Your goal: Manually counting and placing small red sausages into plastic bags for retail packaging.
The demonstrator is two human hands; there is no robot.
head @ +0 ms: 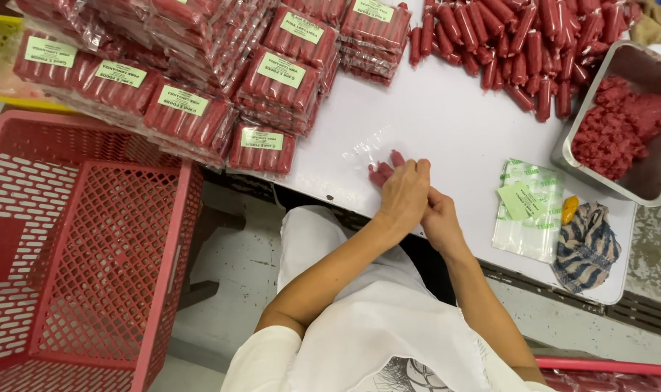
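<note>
the left hand [404, 194] lies over a small bunch of red sausages [386, 168] near the front edge of the white surface [446, 116], fingers curled down around them so that only the sausage ends poke out to the left of the fingertips. a clear plastic bag [367, 149] seems to lie around or just beyond those ends, though it is too faint against the surface to be sure. the right hand [441, 218] is tucked just beside and partly under the left, touching it; whether it grips anything i cannot tell, since the left hand covers its fingers. to the left, stacks of packed sausages [272, 87] with pale green labels crowd the surface's far corner, and a loose heap of unpacked sausages [519, 43] lies at the top right. a grey metal tray [635, 190] at the right holds minced red meat [617, 123]. just in front of it sits a pile of empty printed bags [530, 218], and beside that a striped blue cloth [588, 247] with a small orange thing [569, 209] at its edge. a red plastic crate [91, 247] stands on the floor at the left.
</note>
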